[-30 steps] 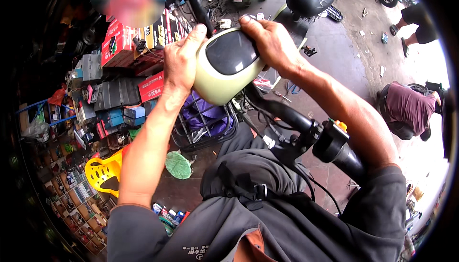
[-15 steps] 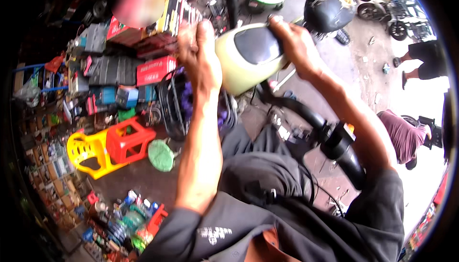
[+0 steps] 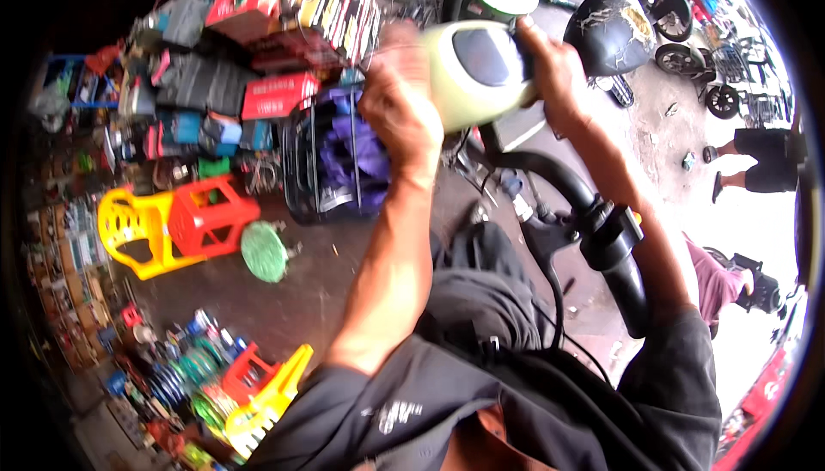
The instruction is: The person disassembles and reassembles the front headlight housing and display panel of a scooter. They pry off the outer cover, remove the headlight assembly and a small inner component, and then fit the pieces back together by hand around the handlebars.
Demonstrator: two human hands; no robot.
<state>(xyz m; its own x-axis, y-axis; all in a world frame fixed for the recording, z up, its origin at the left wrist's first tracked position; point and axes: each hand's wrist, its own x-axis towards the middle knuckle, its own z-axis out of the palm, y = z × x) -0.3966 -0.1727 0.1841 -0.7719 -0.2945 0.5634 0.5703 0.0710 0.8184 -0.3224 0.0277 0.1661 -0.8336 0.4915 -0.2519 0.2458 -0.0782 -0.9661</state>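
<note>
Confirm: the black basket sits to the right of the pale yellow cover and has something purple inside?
No: the black basket sits to the left of the pale yellow cover, as the head view shows. It has something purple inside.

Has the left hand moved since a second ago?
Yes. In view, the left hand has shifted right, away from the lower red box; a gap now shows between them, though the camera moved too.

Counted by me: two hands of my own, one pale-green housing, one dark panel. Also tallied: one black handlebar, one black basket, one cracked black saddle.
</note>
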